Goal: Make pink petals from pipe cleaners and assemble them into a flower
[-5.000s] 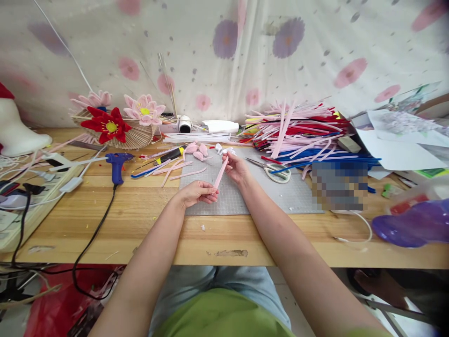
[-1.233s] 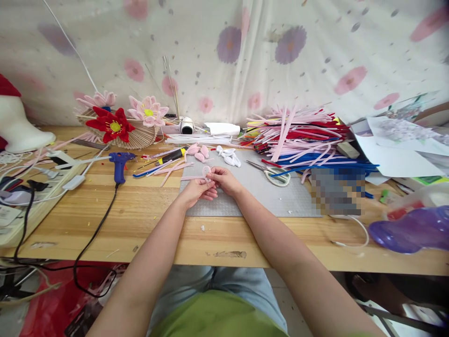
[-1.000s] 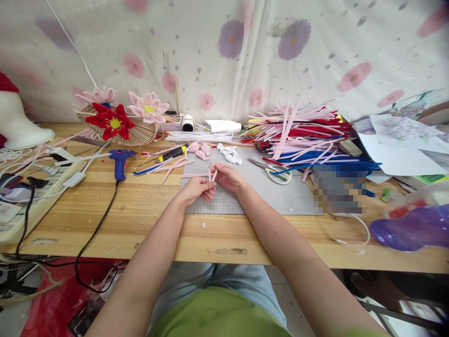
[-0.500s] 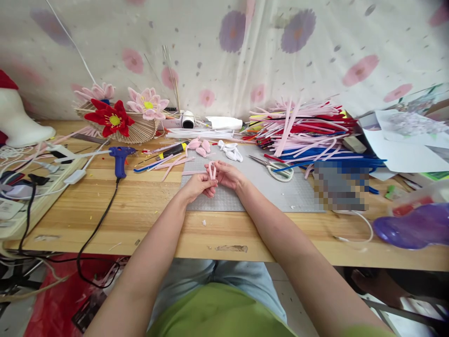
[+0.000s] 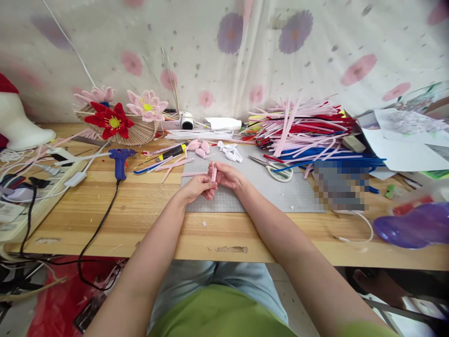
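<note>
**Slim pink fuzzy strip [image 5: 213,173] held between two bare hands**

At the far left of the pale wooden table [image 5: 140,224] I can see a smooth white stand [image 5: 21,124] with a red top, and nearer the edge a cream power strip [image 5: 45,201] crowded with plugs and cables. A blue glue gun [image 5: 119,161] lies next, its black cord dropping over the edge. Behind it, a fan-shaped beige basket [image 5: 140,132] carries a red fabric-like flower [image 5: 112,122] and pink ones.

Loose pink and blue fuzzy stems [image 5: 170,167] lie beside a flat grey gridded cutting mat [image 5: 273,199]. Above the mat's left part, the left hand [image 5: 197,188] pinches the lower end of the pink strip between thumb and fingers. Just beyond sit small pink puffy petals [image 5: 201,150]. The right hand [image 5: 228,177] is close beside the left, fingers curled around the strip's upper part; how firmly they grip, I can't tell.

White puffy petals [image 5: 229,152] rest behind that hand. Farther right come pale-handled metal scissors [image 5: 278,172], a heaped pile of pink, red and blue fuzzy stems [image 5: 305,128], white paper sheets [image 5: 400,145] and a shiny purple object [image 5: 410,227].
</note>
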Motion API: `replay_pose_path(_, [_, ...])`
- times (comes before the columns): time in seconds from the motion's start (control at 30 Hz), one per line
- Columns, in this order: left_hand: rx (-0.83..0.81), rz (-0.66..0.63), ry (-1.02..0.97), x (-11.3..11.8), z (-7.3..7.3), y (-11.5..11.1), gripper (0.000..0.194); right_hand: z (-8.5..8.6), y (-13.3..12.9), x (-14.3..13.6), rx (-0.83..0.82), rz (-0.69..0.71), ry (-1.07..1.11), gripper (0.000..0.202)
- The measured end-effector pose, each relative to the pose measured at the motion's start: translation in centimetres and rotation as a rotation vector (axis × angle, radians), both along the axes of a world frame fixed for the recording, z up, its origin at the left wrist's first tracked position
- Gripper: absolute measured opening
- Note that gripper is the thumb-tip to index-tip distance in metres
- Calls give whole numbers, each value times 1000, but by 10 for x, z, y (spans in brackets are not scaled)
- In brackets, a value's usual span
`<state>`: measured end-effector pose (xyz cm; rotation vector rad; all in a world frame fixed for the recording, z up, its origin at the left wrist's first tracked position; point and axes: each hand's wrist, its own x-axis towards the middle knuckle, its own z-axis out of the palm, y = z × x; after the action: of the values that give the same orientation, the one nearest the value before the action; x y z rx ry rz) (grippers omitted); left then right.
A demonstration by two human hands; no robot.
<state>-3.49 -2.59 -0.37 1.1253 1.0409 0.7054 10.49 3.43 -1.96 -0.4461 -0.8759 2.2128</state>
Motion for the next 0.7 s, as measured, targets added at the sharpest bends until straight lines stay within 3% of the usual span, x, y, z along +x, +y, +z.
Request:
replay_pose_path(0.23, [-32, 5, 29, 2, 0, 0, 25, 1, -2, 0, 69, -43, 29, 18])
replay_pose_path(0.43, [-28, 46, 12, 6, -1, 0, 26, 10, -3, -10, 105, -244, 9, 22])
replay_pose_path(0.6, [-1, 211, 3, 6, 3, 0, 26, 10, 5, -10, 68, -427, -87, 20])
replay_pose_path(0.7, [54, 355, -6, 0, 6, 3, 23, 7, 11, -4, 111, -461, -167, 13])
